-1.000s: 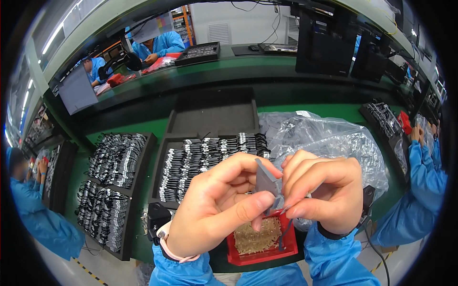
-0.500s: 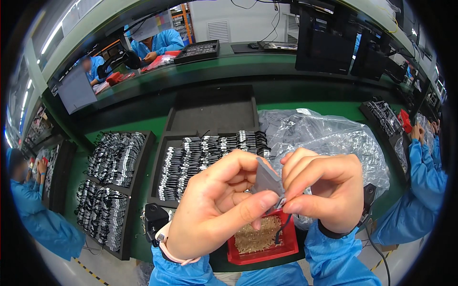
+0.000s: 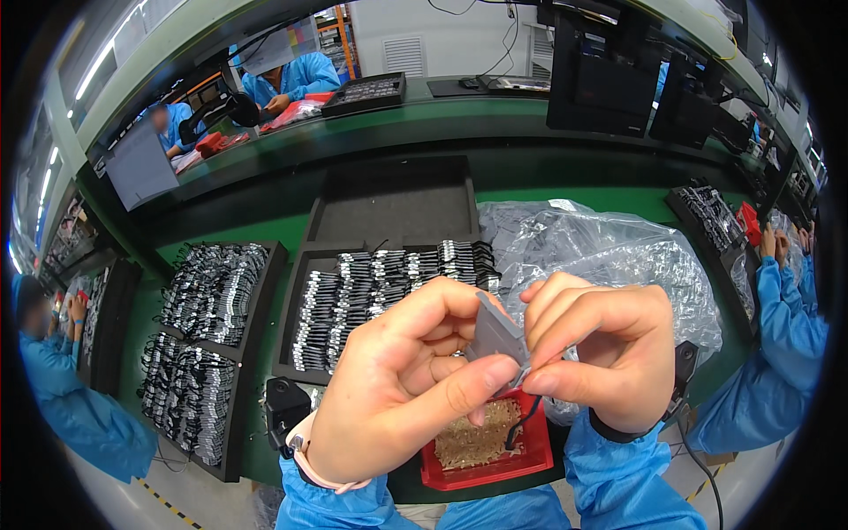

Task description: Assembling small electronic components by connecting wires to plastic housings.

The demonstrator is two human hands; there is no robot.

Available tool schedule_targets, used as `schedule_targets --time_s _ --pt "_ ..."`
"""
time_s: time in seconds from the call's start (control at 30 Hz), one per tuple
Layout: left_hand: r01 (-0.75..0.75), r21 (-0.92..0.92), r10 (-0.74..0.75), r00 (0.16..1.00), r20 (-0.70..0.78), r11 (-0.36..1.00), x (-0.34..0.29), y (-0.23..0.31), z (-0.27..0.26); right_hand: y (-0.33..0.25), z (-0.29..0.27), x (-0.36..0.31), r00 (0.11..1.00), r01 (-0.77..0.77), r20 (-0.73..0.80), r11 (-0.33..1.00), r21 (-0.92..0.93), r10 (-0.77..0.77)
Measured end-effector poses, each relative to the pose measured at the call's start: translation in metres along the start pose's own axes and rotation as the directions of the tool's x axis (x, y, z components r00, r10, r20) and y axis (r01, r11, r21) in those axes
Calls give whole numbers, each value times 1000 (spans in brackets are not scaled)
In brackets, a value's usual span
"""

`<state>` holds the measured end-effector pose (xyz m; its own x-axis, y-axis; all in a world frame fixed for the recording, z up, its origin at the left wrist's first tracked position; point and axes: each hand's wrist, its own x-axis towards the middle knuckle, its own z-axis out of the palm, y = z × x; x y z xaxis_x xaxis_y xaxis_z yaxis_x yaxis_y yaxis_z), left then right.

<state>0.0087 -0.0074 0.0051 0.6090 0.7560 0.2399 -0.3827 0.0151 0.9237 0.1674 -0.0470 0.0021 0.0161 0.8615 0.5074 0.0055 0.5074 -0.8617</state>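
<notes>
Over a red bin [image 3: 486, 480], my two hands meet at a small grey flat piece [image 3: 496, 337]. My left hand [image 3: 402, 384] grips it between thumb and fingers, the other fingers curled behind. The fingertips of my right hand [image 3: 605, 349] pinch its right edge, close to the left thumb. A short black cable [image 3: 523, 426] hangs from under the fingertips into the bin. What joins the cable to the grey piece is hidden by my fingers. Small tan bits [image 3: 468, 437] lie inside the bin.
Behind my hands stands a black tray [image 3: 287, 322] with rows of silver-and-black cabled parts. Another such tray [image 3: 256, 362] is at left. A clear plastic bag [image 3: 618, 256] of grey pieces lies at right. Co-workers in blue sleeves [image 3: 786, 318] sit on both sides.
The grey piece and the hanging cable have shifted slightly in my fingers. Both hands keep nearly the same place and grip.
</notes>
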Motion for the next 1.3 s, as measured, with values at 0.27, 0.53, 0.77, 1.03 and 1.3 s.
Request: schedule_targets --time_s 0.27,0.53,0.77,1.03,1.3 --pt "19 -5 -18 987 161 1000 0 -4 -15 3 -2 1 1000 -2 2 1000 -25 2" --pt "-46 143 27 991 135 989 -1 -4 -14 3 -3 2 997 -76 32 996 37 75" --pt "-106 190 93 993 79 976 4 -10 -14 18 -3 4 995 20 91 997 77 -27" --pt "-121 -3 121 991 53 993 5 -13 -8 18 0 4 998 21 47 977 214 -31" --pt "-50 -58 56 994 95 997 5 -12 -9 20 -4 5 991 79 95 982 173 -96"
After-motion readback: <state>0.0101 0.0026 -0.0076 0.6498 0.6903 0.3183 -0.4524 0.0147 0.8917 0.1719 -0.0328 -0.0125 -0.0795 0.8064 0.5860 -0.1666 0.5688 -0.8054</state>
